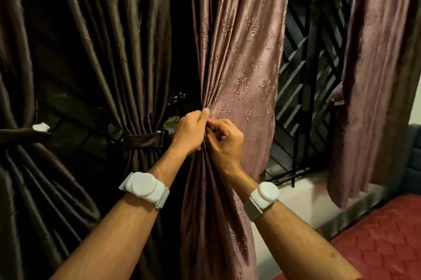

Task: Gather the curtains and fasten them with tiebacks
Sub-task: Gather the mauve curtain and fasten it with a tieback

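A mauve patterned curtain [241, 56] hangs in the middle, pinched into folds at waist height. My left hand [192, 133] clasps the bunched folds from the left. My right hand [224, 143] presses against it from the right, fingers curled into the same folds. Whether a tieback lies between my fingers is hidden. To the left, a dark brown curtain [123, 52] is gathered by a brown tieback [144, 139]. Another brown curtain [13, 74] at the far left is bound by a tieback [21, 135]. A further mauve curtain [376, 74] hangs loose at the right.
A black metal window grille [303, 88] shows between the mauve curtains, above a white sill [305, 191]. A red quilted mattress [376, 243] lies at the lower right. White bands sit on both wrists.
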`<state>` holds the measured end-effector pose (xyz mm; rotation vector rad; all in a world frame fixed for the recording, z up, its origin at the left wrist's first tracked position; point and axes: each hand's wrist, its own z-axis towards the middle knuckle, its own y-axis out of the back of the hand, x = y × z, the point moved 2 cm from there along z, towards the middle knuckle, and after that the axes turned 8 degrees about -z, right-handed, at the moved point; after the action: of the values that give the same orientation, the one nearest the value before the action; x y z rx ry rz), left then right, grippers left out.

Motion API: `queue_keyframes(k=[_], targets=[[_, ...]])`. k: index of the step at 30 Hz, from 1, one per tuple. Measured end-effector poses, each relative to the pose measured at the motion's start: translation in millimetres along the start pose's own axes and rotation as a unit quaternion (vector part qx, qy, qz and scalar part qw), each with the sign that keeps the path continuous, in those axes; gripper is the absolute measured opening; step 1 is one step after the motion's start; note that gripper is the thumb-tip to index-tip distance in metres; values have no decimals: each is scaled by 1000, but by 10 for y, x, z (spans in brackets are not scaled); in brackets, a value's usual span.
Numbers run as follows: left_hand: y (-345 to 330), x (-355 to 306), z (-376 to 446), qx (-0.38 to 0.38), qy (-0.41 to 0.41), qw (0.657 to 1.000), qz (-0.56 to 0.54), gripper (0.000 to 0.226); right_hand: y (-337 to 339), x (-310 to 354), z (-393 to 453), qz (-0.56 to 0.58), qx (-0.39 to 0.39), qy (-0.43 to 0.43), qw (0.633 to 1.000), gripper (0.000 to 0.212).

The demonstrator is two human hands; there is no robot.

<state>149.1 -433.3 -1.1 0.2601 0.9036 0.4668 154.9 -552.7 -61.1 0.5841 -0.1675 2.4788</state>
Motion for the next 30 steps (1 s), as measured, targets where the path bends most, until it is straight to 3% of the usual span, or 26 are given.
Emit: queue_keyframes(k=[4, 7, 9, 11, 13, 14, 16, 19, 21, 24, 27, 30], targets=[[-20, -12, 54, -7, -14, 1000, -6, 54, 43, 3, 12, -7, 11, 30, 999, 5], [-23, 9, 85, 3, -8, 999, -32, 49, 92, -37, 49, 15, -1, 34, 999, 7], [-12, 45, 75, 21, 5, 998, -56, 49, 137, -114, 112, 11, -57, -20, 998, 18], [7, 70, 51, 32, 9, 997, -73, 50, 158, -265, 178, 12, -87, -145, 986, 51], [29, 62, 30, 37, 4, 996, -79, 48, 94, -369, 236, 68, -10, -273, 960, 86], [32, 45, 21, 40, 0, 996, -77, 46, 44, -393, 244, 115, 41, -306, 944, 93], [41, 11, 20, 37, -10, 997, -60, 48, -48, -379, 270, 199, 108, -330, 916, 83], [55, 16, 11, 18, -22, 1000, -13, 52, -131, -335, 306, 274, 117, -296, 907, 33], [94, 53, 6, -16, -27, 999, 25, 51, -115, -284, 299, 268, 64, -280, 920, 10], [150, 102, 4, -66, -13, 994, 85, 54, -36, -198, 267, 173, -47, -234, 955, 17], [122, 92, 20, -62, 2, 994, 93, 51, -80, -23, 152, 139, -21, -119, 983, 21], [19, 45, 42, -35, 17, 996, 74, 45, -102, 20, 54, 102, -17, -60, 993, 19]])
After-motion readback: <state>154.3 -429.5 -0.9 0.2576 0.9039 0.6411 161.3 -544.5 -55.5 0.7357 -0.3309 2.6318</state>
